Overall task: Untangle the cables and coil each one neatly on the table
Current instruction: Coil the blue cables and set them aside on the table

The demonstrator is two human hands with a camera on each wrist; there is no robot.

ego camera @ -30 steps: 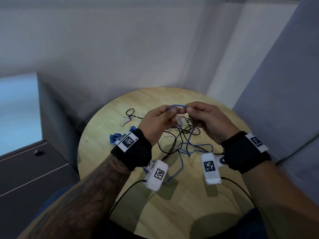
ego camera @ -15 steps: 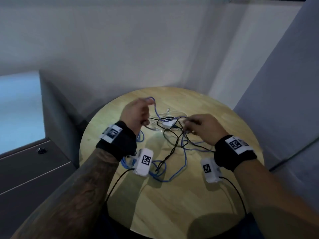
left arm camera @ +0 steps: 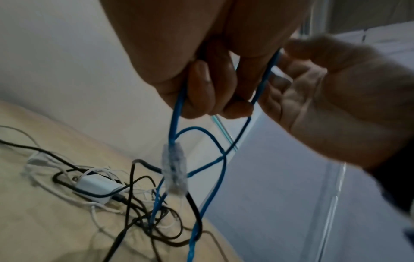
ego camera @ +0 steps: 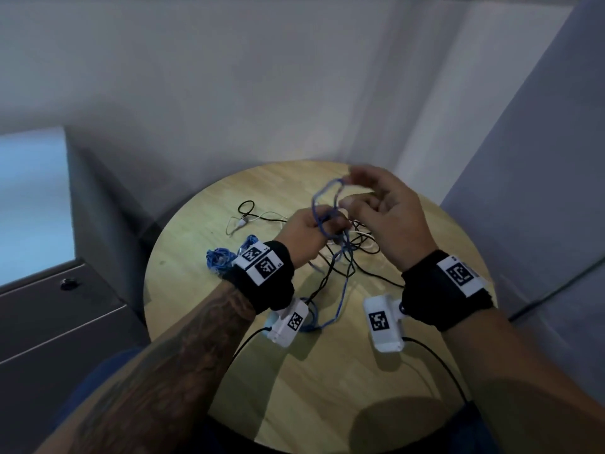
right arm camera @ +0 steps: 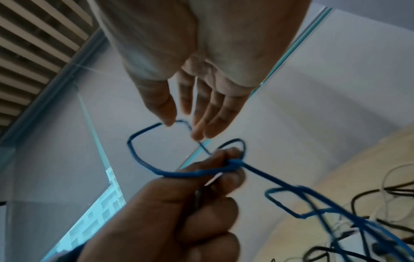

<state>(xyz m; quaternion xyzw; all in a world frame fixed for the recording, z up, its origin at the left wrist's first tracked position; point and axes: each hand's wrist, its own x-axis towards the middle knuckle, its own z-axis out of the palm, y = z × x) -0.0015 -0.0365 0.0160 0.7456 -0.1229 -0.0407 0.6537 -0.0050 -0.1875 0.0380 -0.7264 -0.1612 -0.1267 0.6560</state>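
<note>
I count one round wooden table (ego camera: pixel 327 371) in front of me. On it is one tangle of cables: one blue cable (ego camera: pixel 340 257), one white charger block (left arm camera: pixel 96 184), and black cables (ego camera: pixel 330 276) and white cables (ego camera: pixel 370 245) too knotted for me to number. One small blue bundle (ego camera: pixel 220 259) lies apart. My two hands, left (ego camera: pixel 302 235) and right (ego camera: pixel 389 221), each carry one wrist camera.

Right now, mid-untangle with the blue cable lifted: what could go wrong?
1. The blue cable hangs from the left hand into the black and white tangle; pulling up may tighten it.
2. It could drag the white charger across the table.
3. The right hand only fingertips the loop; it may slip.
</note>
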